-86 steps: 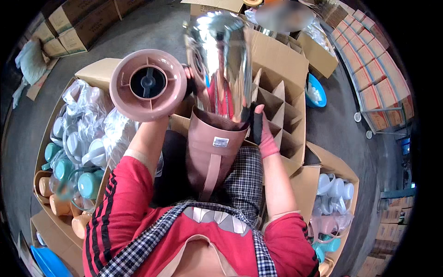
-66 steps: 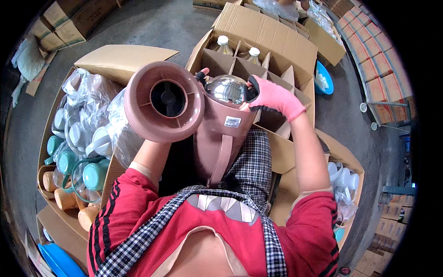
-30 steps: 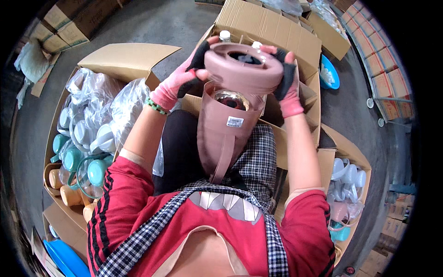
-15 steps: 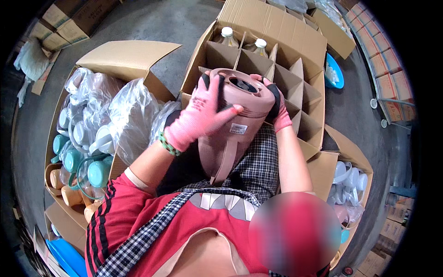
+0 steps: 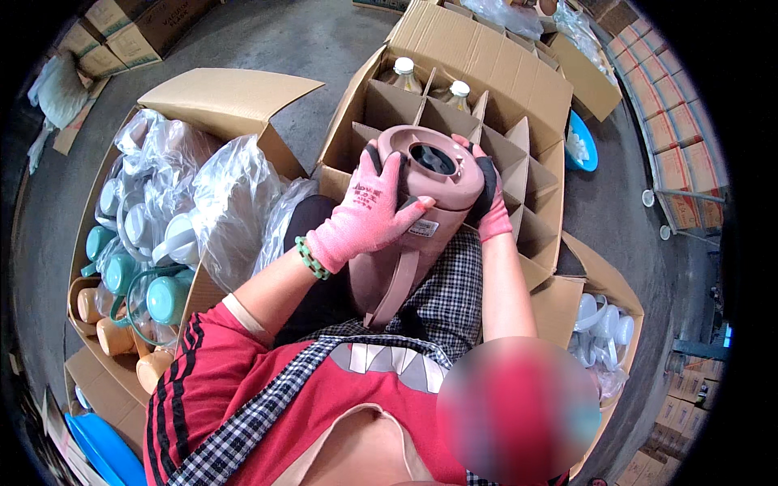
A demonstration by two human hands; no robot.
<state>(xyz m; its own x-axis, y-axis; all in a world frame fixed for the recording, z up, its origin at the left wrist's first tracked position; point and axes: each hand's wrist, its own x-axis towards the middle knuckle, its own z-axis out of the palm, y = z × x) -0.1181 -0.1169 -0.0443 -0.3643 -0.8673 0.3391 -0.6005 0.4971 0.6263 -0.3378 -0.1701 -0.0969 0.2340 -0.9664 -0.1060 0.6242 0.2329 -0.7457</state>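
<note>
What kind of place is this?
Probably a factory packing area or warehouse: a divided cardboard box, a box of bagged teal and tan parts, and stacked cartons surround gloved hands holding a pink flask.

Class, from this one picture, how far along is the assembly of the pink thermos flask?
Done: the pink collar sits on the pink flask body. In hand: the left hand and right hand grip that collar. Left: its top opening has no stopper, and most cells of the divided carton beyond it are bare.
</note>
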